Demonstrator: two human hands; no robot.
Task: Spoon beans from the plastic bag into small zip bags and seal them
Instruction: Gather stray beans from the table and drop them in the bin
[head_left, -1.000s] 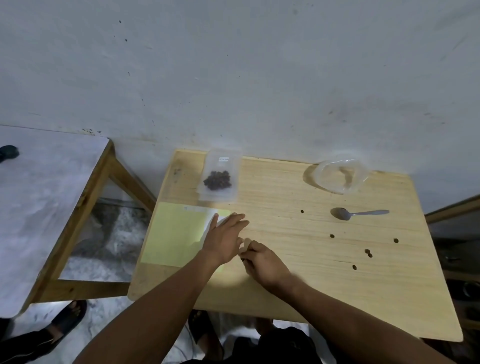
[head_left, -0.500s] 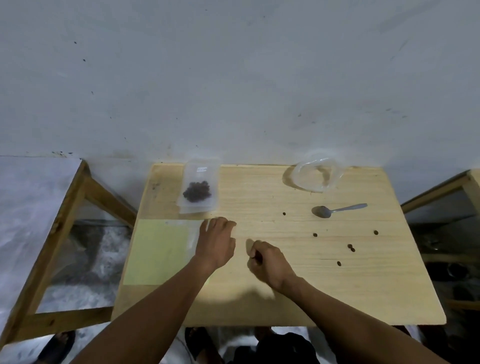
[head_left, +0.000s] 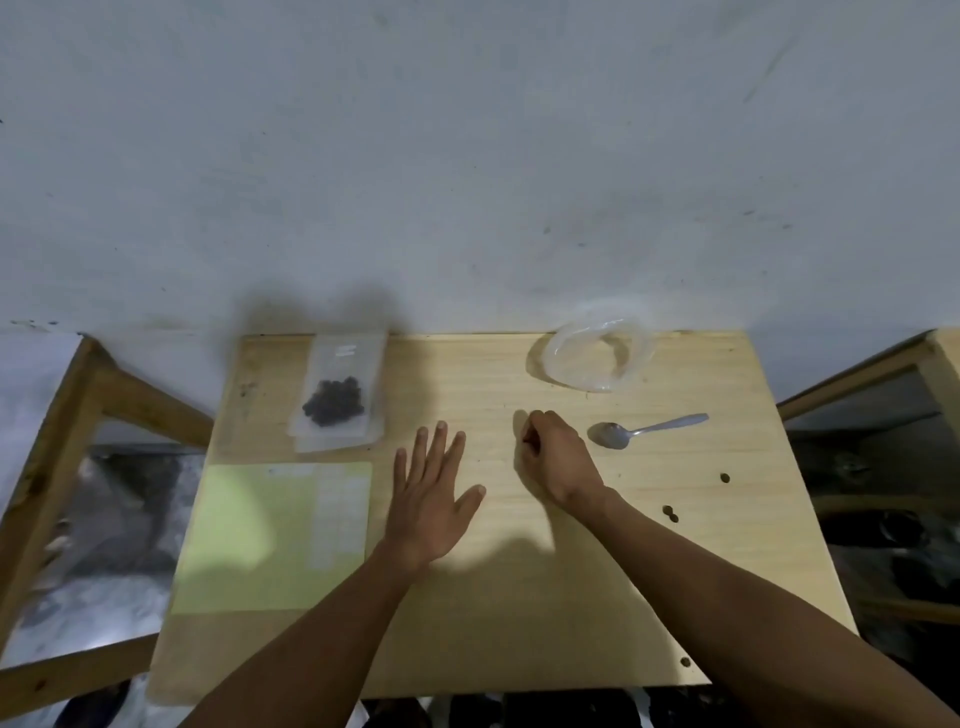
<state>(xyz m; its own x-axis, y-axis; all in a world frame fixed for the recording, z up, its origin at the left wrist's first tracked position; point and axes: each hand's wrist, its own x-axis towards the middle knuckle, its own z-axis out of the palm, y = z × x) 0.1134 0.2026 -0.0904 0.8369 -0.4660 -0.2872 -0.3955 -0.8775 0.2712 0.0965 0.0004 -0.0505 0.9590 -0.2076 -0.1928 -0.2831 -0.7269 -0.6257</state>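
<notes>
A small zip bag with dark beans inside lies flat at the table's far left. The clear plastic bag sits crumpled and open at the far right, and I see no beans in it. A metal spoon lies just in front of it, its bowl pointing left. My left hand rests flat on the wood with fingers spread and holds nothing. My right hand is curled shut just left of the spoon's bowl. Whether it holds a bean is hidden.
Loose beans lie on the wooden table: a single bean, a bean pair and a near-edge bean. A pale green sheet with clear plastic on it covers the left front. Wooden frames stand on both sides.
My left hand slid right off the green sheet and spread flat. My right hand moved away from me toward the spoon, fingers curled. The camera tilted up.
</notes>
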